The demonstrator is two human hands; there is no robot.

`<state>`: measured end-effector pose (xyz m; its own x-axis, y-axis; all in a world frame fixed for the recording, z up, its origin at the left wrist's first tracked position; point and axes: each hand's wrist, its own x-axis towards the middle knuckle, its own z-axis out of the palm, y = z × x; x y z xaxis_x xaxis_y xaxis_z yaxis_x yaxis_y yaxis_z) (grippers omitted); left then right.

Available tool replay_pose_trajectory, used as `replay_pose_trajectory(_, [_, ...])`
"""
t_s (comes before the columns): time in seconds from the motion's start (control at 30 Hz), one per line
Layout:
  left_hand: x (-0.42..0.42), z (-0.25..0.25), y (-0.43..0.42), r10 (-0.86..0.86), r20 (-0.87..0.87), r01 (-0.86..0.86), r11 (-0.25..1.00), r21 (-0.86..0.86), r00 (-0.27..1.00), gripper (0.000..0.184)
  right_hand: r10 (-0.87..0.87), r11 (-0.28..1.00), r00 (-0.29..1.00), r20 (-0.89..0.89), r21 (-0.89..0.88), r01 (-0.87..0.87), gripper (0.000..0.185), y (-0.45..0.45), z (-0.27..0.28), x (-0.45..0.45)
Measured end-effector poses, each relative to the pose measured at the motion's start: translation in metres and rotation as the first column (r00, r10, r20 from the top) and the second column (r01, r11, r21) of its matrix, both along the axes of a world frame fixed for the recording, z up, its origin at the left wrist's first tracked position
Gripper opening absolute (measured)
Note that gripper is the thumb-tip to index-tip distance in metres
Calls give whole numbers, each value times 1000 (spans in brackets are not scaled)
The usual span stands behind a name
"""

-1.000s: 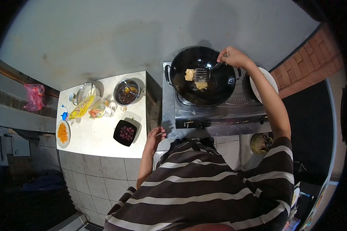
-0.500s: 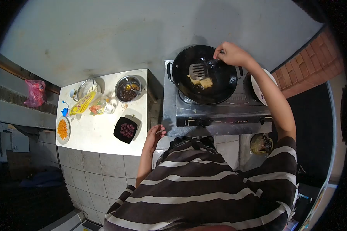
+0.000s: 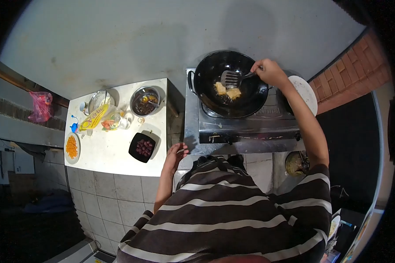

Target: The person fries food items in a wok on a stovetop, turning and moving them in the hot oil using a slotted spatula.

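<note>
My right hand (image 3: pixel 270 72) is closed around the handle of a slotted spatula (image 3: pixel 231 79). The spatula's head is inside the black wok (image 3: pixel 254 103), just above two golden pieces of frying food (image 3: pixel 227 90) lying in the bottom. Below the food, small dark bits or bubbles show in the oil. The wok rests on a steel gas stove (image 3: pixel 250 131). My left hand (image 3: pixel 176 153) hangs between the white table and the stove's front corner, fingers loosely apart and holding nothing.
On the white table (image 3: pixel 105 153) stand a black dish of dark red pieces (image 3: pixel 142 147), a metal bowl of dark mixture (image 3: pixel 145 101), a yellow plastic packet (image 3: pixel 95 118) and a plate of orange bits (image 3: pixel 72 148). A white plate (image 3: pixel 303 94) lies right of the wok.
The spatula has lifted off the food and moved slightly up and right, uncovering two separate pieces. My right hand has shifted down and right. My left hand has hardly moved.
</note>
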<state>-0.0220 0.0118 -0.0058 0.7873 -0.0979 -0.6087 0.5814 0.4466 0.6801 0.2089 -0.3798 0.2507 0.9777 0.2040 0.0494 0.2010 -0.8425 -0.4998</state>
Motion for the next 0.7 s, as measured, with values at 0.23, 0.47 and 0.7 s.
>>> replay_pose_trajectory(0.23, [-1,11,-11,-45,-8,45,999,25,999,32,51,990,999,10,131,-52,19,-8,-45,-5])
replay_pose_trajectory(0.47, [-9,8,-19,23,-16,-22,999,30,1000,32,40,934,998,41,353,-52,20,-43,-83,16])
replay_pose_trajectory(0.7, [-27,20,-40,109,29,-110,993,42,994,32,49,720,887,-459,631,287,23,-56,-48,-5])
